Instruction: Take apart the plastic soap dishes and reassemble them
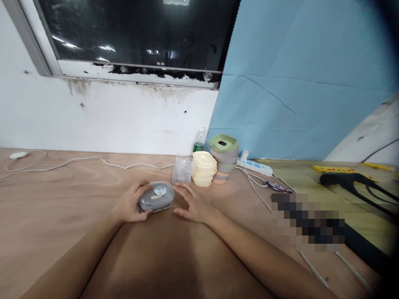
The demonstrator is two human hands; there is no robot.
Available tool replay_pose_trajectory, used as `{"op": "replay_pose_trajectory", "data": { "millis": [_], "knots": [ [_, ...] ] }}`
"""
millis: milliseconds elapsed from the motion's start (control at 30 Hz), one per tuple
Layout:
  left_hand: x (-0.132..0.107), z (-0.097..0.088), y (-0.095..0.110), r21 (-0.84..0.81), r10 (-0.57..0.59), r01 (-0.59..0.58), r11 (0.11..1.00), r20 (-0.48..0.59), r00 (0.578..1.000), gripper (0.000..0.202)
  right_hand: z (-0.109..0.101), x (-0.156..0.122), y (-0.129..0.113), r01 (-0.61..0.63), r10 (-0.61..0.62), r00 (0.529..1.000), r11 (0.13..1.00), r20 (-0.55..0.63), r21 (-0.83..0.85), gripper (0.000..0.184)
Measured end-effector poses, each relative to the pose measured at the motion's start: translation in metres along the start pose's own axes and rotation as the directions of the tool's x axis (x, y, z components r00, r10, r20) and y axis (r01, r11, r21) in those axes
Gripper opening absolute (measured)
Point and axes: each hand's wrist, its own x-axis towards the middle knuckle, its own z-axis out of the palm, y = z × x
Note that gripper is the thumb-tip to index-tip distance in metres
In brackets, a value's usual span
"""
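At frame centre the grey lidded box (156,197) is lying on the table (62,199), long axis running left-right, left hand (129,204) gripping its left end with curled fingers, right hand (195,204) resting just beside its right end, fingers spread wide, yellow lids (204,168) sitting behind.

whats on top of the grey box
A clear lid with a white round tab covers the grey box. Its contents are hidden. The left hand hides its left edge.

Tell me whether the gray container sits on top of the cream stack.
No: the gray container lies on the table between the left hand and right hand, nearer than the cream stack.
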Motion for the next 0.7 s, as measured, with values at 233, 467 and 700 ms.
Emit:
{"op": "replay_pose_trajectory", "data": {
  "millis": [233, 467, 700],
  "knots": [
    [0.003, 0.013, 0.017, -0.046, 0.092, -0.092, 0.995, -0.007, 0.996, 0.094, -0.001, -0.003, 0.003, -0.084, 0.075, 0.992, 0.992, 0.099, 0.090, 0.070],
    [0.003, 0.011, 0.009, -0.091, 0.032, -0.033, 0.995, -0.010, 0.999, 0.093, -0.007, -0.005, 0.009, -0.225, 0.234, 0.960, 0.972, -0.153, 0.069, 0.033],
    [0.010, 0.004, 0.021, -0.048, 0.073, -0.071, 0.996, 0.048, 0.996, 0.071, -0.029, 0.021, -0.007, -0.433, 0.602, 0.763, 0.748, -0.237, 0.503, 0.061]
  ]
}}
